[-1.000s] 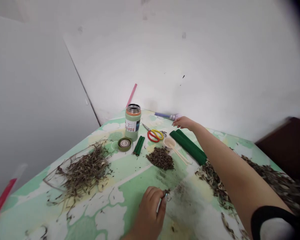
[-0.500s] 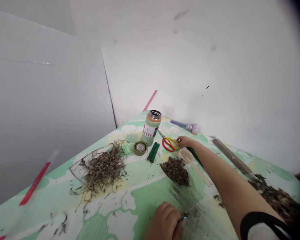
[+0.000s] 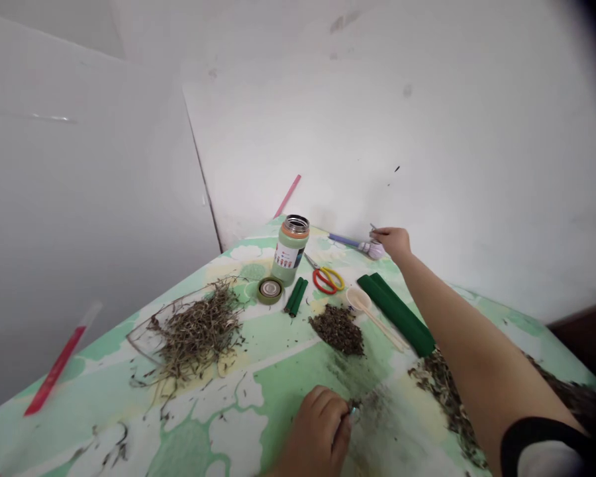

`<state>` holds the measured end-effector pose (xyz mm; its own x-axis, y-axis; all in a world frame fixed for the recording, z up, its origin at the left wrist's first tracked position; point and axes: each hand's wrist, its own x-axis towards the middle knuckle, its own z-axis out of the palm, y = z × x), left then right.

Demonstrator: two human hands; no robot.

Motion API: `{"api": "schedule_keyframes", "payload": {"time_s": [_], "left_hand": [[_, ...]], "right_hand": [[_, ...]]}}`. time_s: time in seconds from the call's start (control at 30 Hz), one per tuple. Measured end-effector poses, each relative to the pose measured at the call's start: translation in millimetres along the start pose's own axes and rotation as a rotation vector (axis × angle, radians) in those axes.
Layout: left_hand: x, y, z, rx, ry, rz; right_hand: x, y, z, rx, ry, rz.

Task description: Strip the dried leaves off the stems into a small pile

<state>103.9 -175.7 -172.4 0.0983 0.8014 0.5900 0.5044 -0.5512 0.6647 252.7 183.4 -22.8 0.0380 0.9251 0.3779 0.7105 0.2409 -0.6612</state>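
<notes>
My right hand [image 3: 393, 241] reaches out over the far side of the table, its fingertips pinching a small thin greyish piece [image 3: 373, 226]. Just below those fingers lies a brush with a blue handle [image 3: 344, 240] and a pale purple head. Near the front, my left hand [image 3: 322, 421] is closed and rests on the cloth; a small shiny tip and dark crumbs show at its thumb, but the thing inside is mostly hidden. Beyond it lies a heap of crushed dried leaves [image 3: 338, 329]. A white cup [image 3: 357, 298] with light sticks [image 3: 385, 331] stands beside the heap.
Red-and-yellow scissors [image 3: 328, 279] lie near an uncapped flask [image 3: 291, 250] and its lid [image 3: 269, 289]. Two short green rolls [image 3: 296, 296], a long green roll [image 3: 397, 315], dried stems [image 3: 198, 331] and loose leaves [image 3: 449, 397] surround them. White walls [image 3: 367, 119] border the table.
My right hand has lifted away from beside the scissors, moving farther out and right to above the brush head. The long green roll shows more fully. My left hand stays closed in place.
</notes>
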Motion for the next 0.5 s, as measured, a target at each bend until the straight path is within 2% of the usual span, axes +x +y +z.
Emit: {"api": "schedule_keyframes", "payload": {"time_s": [0.13, 0.2, 0.27, 0.33, 0.4, 0.5], "left_hand": [[-1.7, 6.0, -4.3, -0.012, -0.046, -0.057], [-2.0, 8.5, -5.2, -0.005, -0.061, -0.097], [-1.9, 10.4, -5.5, 0.002, -0.082, -0.12], [-1.7, 11.6, -5.1, 0.003, -0.109, -0.116], [-1.9, 11.3, -3.8, -0.003, -0.119, -0.122], [-2.9, 6.7, 1.0, -0.076, -0.084, -0.166]], "right_hand": [[-1.1, -36.4, -37.8, 0.095, 0.152, -0.051], [-14.6, -60.0, -52.5, 0.163, 0.179, -0.087], [-41.2, -90.0, -62.9, 0.305, 0.134, -0.163], [-81.3, -127.5, -68.6, 0.423, -0.023, -0.234], [-132.6, -169.8, -67.8, 0.467, -0.236, -0.314], [-220.4, -230.0, -48.2, 0.589, -0.602, -0.482]]}}
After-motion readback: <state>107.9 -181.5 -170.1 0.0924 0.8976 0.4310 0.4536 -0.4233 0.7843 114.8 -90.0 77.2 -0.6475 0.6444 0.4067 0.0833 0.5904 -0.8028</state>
